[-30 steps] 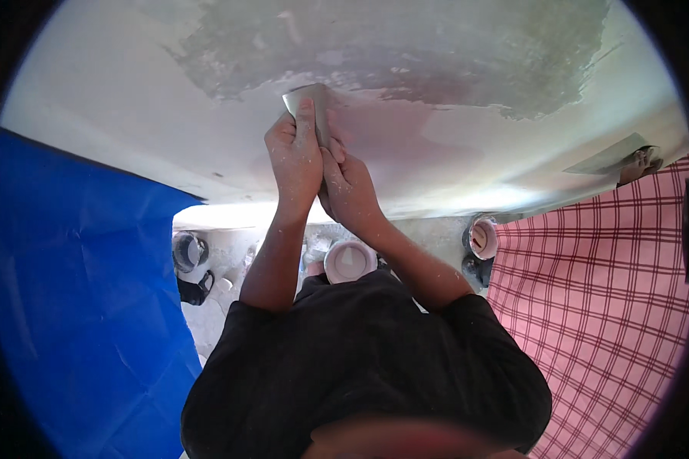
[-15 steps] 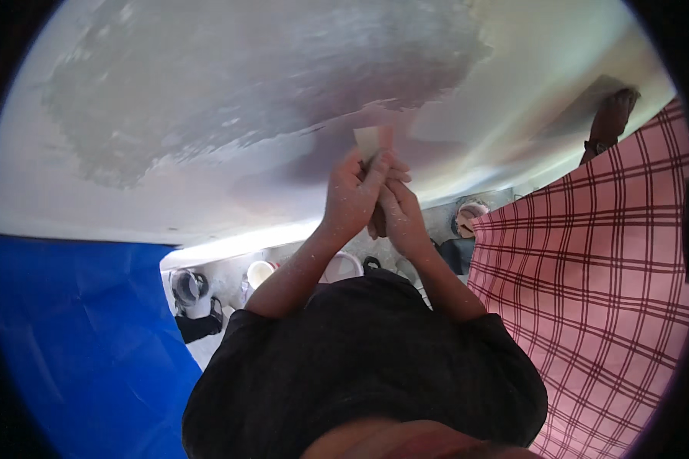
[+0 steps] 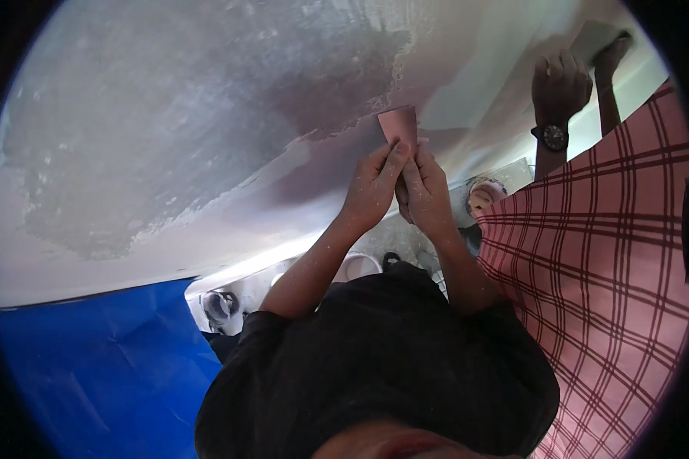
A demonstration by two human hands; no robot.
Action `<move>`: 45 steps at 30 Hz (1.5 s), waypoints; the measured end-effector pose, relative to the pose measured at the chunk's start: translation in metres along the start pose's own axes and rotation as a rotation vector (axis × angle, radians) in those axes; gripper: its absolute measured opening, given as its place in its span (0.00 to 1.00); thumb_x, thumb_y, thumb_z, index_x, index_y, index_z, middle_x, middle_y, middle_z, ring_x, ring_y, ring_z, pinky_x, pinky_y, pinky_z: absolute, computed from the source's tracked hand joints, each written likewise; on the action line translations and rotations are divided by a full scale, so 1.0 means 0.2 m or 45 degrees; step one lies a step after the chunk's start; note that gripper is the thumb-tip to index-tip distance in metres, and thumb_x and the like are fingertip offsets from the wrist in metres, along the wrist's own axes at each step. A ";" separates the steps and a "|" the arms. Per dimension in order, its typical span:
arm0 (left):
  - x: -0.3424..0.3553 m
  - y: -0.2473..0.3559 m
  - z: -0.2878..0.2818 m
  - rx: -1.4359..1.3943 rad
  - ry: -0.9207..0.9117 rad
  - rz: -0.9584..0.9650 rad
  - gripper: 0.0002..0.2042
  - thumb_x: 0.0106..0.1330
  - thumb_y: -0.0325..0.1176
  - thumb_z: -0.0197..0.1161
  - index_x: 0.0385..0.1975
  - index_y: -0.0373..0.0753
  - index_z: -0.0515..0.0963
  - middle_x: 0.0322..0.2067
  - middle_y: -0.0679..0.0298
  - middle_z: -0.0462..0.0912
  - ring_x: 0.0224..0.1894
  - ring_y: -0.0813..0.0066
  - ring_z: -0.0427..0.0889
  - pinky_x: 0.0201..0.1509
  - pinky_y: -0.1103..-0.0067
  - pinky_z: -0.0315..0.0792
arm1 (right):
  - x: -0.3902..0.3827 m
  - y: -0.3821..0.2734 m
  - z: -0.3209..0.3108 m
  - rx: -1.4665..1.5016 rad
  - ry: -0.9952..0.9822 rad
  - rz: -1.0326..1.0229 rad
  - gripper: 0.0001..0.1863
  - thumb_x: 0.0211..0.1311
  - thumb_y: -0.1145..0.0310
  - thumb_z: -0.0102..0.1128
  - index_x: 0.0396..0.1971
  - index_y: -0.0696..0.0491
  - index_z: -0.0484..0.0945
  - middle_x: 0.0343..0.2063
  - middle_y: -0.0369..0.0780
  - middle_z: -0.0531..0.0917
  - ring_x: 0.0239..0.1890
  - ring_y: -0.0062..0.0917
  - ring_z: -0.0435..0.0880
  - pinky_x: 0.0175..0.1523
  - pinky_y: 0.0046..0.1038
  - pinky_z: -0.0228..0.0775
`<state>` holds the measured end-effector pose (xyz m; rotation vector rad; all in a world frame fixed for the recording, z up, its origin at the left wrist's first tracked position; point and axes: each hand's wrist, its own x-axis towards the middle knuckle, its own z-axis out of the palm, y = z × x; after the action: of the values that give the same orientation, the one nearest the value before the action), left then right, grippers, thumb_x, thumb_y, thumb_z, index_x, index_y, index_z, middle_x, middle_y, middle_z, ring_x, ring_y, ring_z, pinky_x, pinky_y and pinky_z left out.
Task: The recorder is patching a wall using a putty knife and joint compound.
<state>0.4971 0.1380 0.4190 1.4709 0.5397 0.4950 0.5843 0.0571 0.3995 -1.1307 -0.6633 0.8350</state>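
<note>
In front of a wall (image 3: 61,275) I hold a small folded pinkish sheet of sandpaper (image 3: 400,124), its upper end sticking up past my fingers. My left hand (image 3: 371,183) is closed on its lower end, thumb pressed against the front. My right hand (image 3: 429,187) is closed against the same end, touching the left. Both hands are dusted with pale specks. Behind the sheet, the wall carries a large rough-edged grey patch (image 3: 184,99) surrounded by a paler, smoother coat. The sheet stands apart from the wall, as far as I can tell.
Close on my right a co-worker in a pink checked shirt (image 3: 589,268) has a watch-wearing hand (image 3: 563,88) and another hand (image 3: 612,57) near a flat grey piece at the wall. Buckets (image 3: 486,195) stand on the floor below. A blue sheet (image 3: 99,359) covers the lower left.
My view has shifted, and my hands appear slightly further right. The sheet now shows one pink face, where a cream and a pink part showed before. The co-worker's watch-wearing hand has come into view.
</note>
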 end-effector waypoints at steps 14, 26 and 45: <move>-0.45 0.25 -0.73 1.737 1.534 1.137 0.26 0.69 0.40 0.59 0.64 0.39 0.62 0.70 0.43 0.51 0.72 0.44 0.52 0.70 0.47 0.54 | 0.09 -0.04 -0.08 -0.188 0.055 0.137 0.23 0.75 0.51 0.47 0.23 0.53 0.67 0.11 0.28 0.65 0.09 0.10 0.59 0.13 0.17 0.48; -0.35 0.19 -0.89 2.055 1.567 1.396 0.25 0.73 0.47 0.46 0.64 0.37 0.67 0.70 0.40 0.52 0.73 0.40 0.48 0.71 0.42 0.45 | 0.14 -0.14 -0.17 -0.361 0.067 0.083 0.23 0.75 0.50 0.47 0.24 0.53 0.68 0.11 0.29 0.65 0.09 0.10 0.59 0.14 0.17 0.47; -0.37 0.14 -0.89 1.982 1.592 1.431 0.20 0.73 0.40 0.48 0.60 0.37 0.71 0.68 0.41 0.58 0.72 0.40 0.53 0.70 0.42 0.50 | 0.23 -0.38 -0.10 -0.143 0.191 0.087 0.25 0.73 0.47 0.49 0.23 0.54 0.70 0.14 0.29 0.66 0.12 0.12 0.64 0.16 0.18 0.55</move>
<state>0.3286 0.2333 0.4450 2.8203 1.1504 2.3407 0.6436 0.0714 0.4668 -1.3100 -0.5546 0.7700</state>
